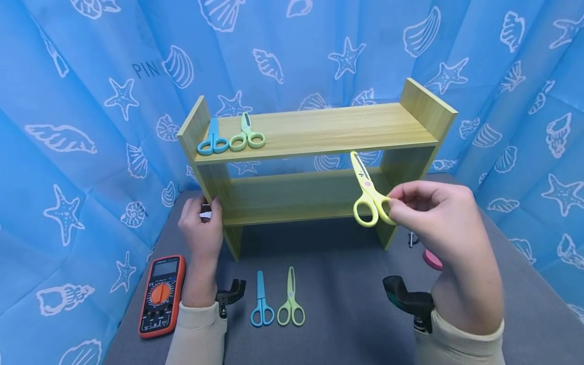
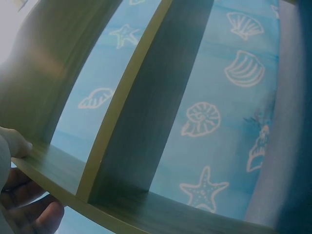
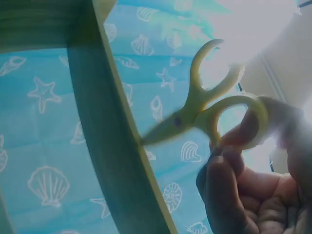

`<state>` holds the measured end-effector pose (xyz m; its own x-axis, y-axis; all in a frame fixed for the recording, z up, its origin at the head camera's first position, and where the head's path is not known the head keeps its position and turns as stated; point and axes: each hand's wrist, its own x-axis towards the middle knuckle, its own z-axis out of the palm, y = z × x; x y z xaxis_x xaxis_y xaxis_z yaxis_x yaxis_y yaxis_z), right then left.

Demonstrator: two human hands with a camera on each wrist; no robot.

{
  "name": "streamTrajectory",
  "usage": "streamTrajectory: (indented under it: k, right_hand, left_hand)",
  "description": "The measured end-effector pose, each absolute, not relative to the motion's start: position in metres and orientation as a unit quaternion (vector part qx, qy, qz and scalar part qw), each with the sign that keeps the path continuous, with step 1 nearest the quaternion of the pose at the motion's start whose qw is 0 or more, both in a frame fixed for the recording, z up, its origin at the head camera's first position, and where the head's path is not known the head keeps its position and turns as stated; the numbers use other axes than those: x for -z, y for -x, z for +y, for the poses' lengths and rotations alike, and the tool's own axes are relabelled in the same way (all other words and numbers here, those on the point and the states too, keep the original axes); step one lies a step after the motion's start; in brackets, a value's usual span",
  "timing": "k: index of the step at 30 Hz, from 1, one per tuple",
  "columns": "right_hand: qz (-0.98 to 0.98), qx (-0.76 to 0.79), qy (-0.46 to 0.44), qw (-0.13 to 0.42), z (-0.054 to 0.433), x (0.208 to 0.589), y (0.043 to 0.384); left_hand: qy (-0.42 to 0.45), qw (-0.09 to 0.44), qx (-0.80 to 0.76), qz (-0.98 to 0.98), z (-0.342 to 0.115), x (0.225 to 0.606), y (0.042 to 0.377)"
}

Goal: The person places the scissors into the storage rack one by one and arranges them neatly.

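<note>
A two-tier wooden shelf (image 1: 328,126) stands upright in the head view. My left hand (image 1: 201,225) grips its left side panel; the left wrist view shows the thumb (image 2: 18,142) on the inner face and the fingers outside. My right hand (image 1: 444,218) pinches one handle loop of the yellow scissors (image 1: 368,190), held up before the shelf's right part with blades pointing up. Blue scissors (image 1: 213,139) and light green scissors (image 1: 247,134) lie at the left end of the top board. Another blue pair (image 1: 261,299) and green pair (image 1: 291,299) lie on the table.
An orange-and-black multimeter (image 1: 161,294) lies left of my left forearm. Right of the shelf are a pink round object (image 1: 432,259), partly behind my right wrist, and a small dark item (image 1: 412,239). A blue shell-patterned curtain (image 1: 292,45) hangs behind the grey table (image 1: 337,314).
</note>
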<state>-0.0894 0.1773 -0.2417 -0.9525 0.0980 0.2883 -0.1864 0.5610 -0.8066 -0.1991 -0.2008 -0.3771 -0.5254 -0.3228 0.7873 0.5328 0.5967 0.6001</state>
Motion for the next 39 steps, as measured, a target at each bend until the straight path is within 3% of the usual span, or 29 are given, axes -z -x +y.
streamTrajectory:
  k: [6, 18, 24, 31, 39]
  right_hand:
    - [-0.854, -0.502, -0.042, 0.128, 0.172, 0.221, 0.113]
    - [-0.844, -0.511, -0.033, 0.159, 0.136, 0.179, 0.166]
    - [-0.879, -0.458, -0.029, 0.129, 0.102, 0.159, 0.196]
    - [-0.915, -0.386, -0.024, 0.113, 0.065, 0.157, 0.219]
    - [-0.934, -0.33, -0.054, 0.128, 0.054, 0.169, 0.222]
  left_hand:
    - [0.072, 0.48, 0.447, -0.751, -0.201, 0.379, 0.199]
    - [0.076, 0.489, 0.447, -0.745, -0.201, 0.378, 0.2]
    - [0.078, 0.489, 0.441, -0.749, -0.202, 0.378, 0.199]
    - [0.081, 0.488, 0.44, -0.749, -0.202, 0.378, 0.199]
    - [0.079, 0.491, 0.442, -0.747, -0.202, 0.38, 0.201]
